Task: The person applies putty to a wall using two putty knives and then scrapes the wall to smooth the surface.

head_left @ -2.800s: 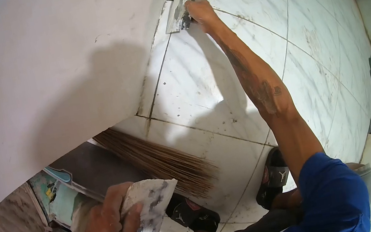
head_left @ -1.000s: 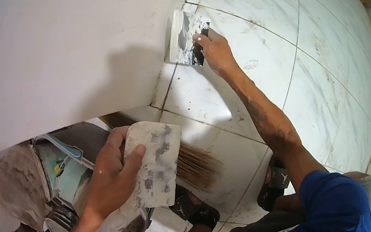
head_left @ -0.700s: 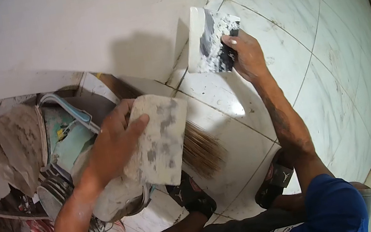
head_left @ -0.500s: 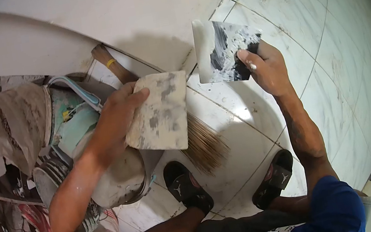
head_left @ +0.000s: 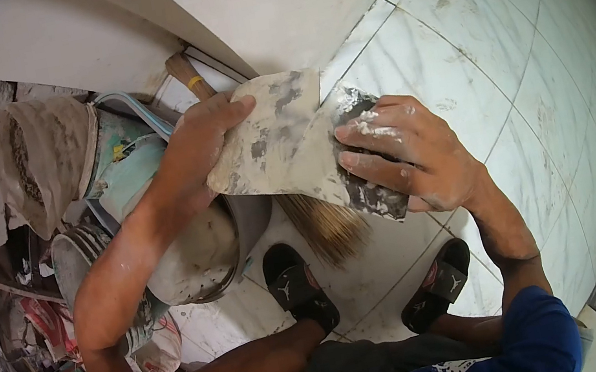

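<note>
My left hand (head_left: 201,143) grips a cream putty spreader (head_left: 270,139) stained with grey patches, thumb on its top face. In my right hand (head_left: 420,152) is a second putty spreader (head_left: 327,158), pale along its blade and dark where I hold it, with white putty smeared over it. Its back now faces me, and my fingers lie across the dark part. The two spreaders meet and overlap at the middle of the head view. White putty clings to my right fingers. Whatever is on the hidden faces of both spreaders cannot be seen.
A stick broom (head_left: 322,233) lies on the tiled floor (head_left: 481,50) below the spreaders. At left are a lidded bucket (head_left: 195,260), a dusty sack (head_left: 43,163) and a heap of clutter (head_left: 25,314). A pale panel (head_left: 298,3) stands ahead. My sandalled feet are below.
My right hand has come left and down and turned over, bringing its spreader against the left one. My left hand has risen slightly to the right. The view has shifted a little.
</note>
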`<act>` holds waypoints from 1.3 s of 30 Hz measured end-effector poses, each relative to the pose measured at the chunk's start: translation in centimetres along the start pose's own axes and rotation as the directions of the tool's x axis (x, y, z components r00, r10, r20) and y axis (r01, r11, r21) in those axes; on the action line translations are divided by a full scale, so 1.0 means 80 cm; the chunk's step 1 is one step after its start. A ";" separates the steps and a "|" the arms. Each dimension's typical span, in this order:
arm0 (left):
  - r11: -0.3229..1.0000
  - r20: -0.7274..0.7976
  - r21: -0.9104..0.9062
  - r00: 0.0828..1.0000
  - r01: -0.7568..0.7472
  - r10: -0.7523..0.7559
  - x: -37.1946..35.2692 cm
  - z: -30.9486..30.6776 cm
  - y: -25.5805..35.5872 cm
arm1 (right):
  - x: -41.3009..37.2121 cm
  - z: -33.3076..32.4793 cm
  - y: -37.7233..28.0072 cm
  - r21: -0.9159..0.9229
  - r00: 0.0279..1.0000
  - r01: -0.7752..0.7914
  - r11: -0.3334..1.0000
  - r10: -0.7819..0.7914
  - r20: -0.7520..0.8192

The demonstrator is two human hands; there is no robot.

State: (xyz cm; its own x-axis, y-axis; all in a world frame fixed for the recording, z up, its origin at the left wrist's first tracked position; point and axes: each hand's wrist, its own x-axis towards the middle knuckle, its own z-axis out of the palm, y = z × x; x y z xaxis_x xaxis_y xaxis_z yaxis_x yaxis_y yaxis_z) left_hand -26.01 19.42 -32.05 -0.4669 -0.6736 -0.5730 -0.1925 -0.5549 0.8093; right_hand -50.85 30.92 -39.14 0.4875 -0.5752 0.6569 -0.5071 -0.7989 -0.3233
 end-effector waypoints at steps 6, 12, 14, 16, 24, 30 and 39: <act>1.000 -0.027 0.016 1.000 0.004 -0.004 -0.004 -0.015 0.002 | -0.024 -0.010 0.027 0.092 1.000 0.002 0.996 -0.003 0.013; 0.995 -0.021 0.066 0.996 -0.081 0.083 -0.003 -0.012 0.000 | -0.055 0.025 0.082 0.356 0.452 -0.830 0.429 0.892 -0.021; 0.962 -0.035 0.255 0.993 -0.100 0.113 -0.006 -0.003 0.002 | -0.097 0.076 0.158 0.653 0.187 -0.734 0.185 0.980 -0.068; 0.893 -0.075 0.434 0.984 -0.115 0.163 -0.008 0.002 0.001 | -0.111 0.101 0.217 0.932 0.049 -0.362 -0.029 0.998 0.050; 0.785 -0.014 0.608 0.986 -0.123 0.165 -0.017 -0.007 -0.010 | -0.137 0.131 0.389 0.931 -0.158 -0.352 -0.097 0.986 0.043; 0.807 -0.014 0.585 0.995 -0.073 0.100 -0.017 -0.012 -0.012 | -0.118 0.131 0.408 0.883 -0.140 -0.463 -0.082 0.990 0.019; 0.821 -0.032 0.569 0.997 -0.045 0.077 -0.015 -0.011 -0.011 | -0.083 0.135 0.460 0.861 0.040 -0.503 -0.073 0.993 0.108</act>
State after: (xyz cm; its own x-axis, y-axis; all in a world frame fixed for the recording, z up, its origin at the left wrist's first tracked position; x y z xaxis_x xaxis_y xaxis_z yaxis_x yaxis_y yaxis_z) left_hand -24.49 20.30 -32.16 -0.4528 -0.7294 -0.5128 -0.6279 -0.1474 0.7642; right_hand -65.06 3.47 -62.73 -0.4075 -0.8357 -0.3681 0.4036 0.1968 -0.8935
